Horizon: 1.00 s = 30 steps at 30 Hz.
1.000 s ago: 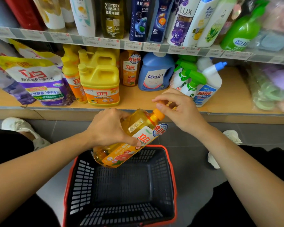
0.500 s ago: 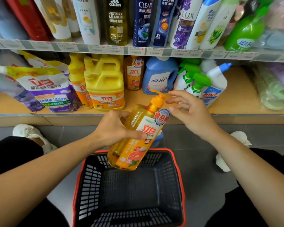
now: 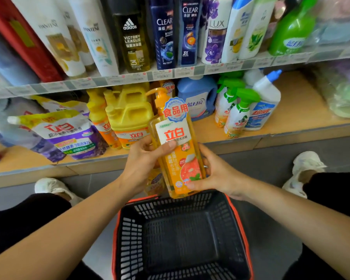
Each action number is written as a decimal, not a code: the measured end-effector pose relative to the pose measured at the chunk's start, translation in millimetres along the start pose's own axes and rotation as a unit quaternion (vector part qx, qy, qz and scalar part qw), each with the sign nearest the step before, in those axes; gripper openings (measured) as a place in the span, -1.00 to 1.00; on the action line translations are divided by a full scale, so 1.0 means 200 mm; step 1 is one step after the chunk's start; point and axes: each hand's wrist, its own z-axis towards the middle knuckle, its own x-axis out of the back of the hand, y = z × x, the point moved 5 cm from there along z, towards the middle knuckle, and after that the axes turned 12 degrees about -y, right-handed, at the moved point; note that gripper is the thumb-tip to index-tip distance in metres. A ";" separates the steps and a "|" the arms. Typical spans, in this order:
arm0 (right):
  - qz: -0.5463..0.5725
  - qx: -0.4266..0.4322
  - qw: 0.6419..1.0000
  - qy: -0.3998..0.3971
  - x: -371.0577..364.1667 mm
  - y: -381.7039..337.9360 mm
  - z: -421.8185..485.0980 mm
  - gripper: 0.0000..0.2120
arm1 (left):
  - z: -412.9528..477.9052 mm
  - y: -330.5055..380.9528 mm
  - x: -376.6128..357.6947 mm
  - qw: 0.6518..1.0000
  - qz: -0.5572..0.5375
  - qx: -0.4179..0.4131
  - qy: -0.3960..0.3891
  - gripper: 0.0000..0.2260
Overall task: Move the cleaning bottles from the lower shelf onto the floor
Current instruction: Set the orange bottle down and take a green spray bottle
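Orange bottle (image 3: 176,150) upright, gripped by left hand (image 3: 141,164) and right hand (image 3: 216,174).

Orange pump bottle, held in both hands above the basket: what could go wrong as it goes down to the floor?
1. The orange pump bottle, gripped by the left hand and right hand, hangs over the far edge of the basket; lowered straight, it may catch the rim or land inside.
2. A second bottle seems to stand close behind it, below the left hand; setting down there could topple it.
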 end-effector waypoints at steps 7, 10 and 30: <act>-0.012 0.081 0.990 0.117 0.08 -0.05 -0.03 -0.11 | 0.01 0.08 0.02 0.995 0.095 -0.007 -0.006 -0.69; -0.033 0.120 0.979 0.162 0.12 -0.13 -0.05 -0.29 | -0.01 0.11 0.07 0.978 0.199 -0.001 0.069 -0.62; -0.210 0.141 0.958 0.132 0.03 -0.34 -0.10 -0.41 | -0.08 0.25 0.04 0.766 0.624 -0.097 -0.122 -0.18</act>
